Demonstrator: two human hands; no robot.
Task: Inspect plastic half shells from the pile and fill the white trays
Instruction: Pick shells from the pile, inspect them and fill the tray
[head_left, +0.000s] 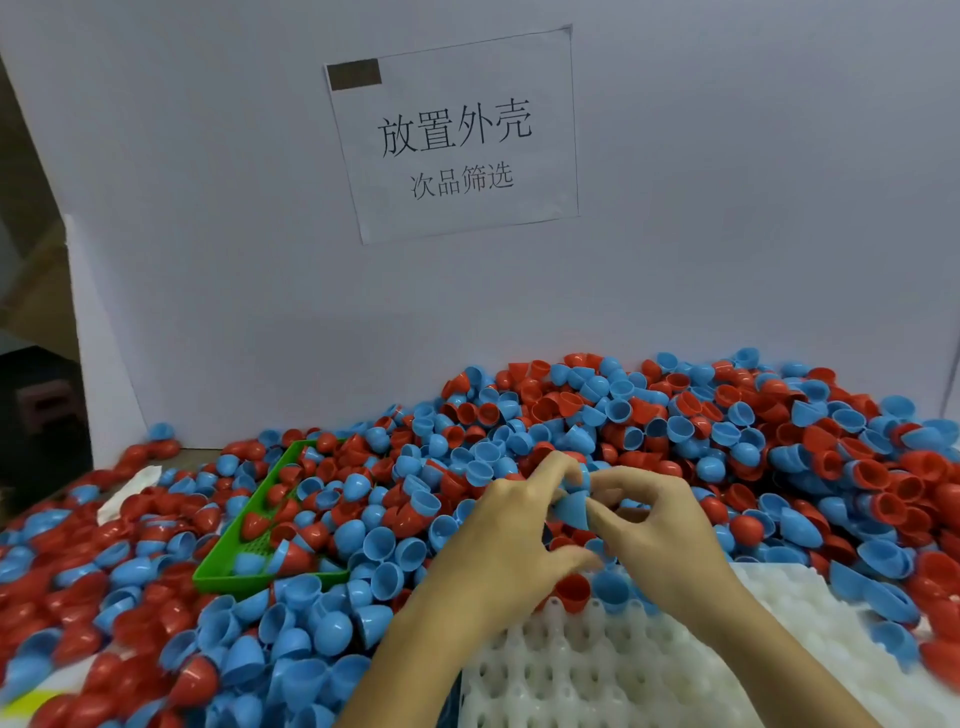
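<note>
Pinching a pointed blue plastic half shell (570, 512) between both hands, left (511, 525) and right (660, 525), we judged it light, stiff, best held by its rim.

Two bare forearms reach in from the bottom edge and angle toward each other, meeting near the centre. The left hand (511, 525) is seen from the back, its wrist bent slightly, fingers curled forward and the thumb stretched out to the right. The right hand (657, 519) faces it, fingers curled, thumb and forefinger drawn together in a pinch. The fingertips of the two hands almost touch, pinching a small blue piece between them.
</note>
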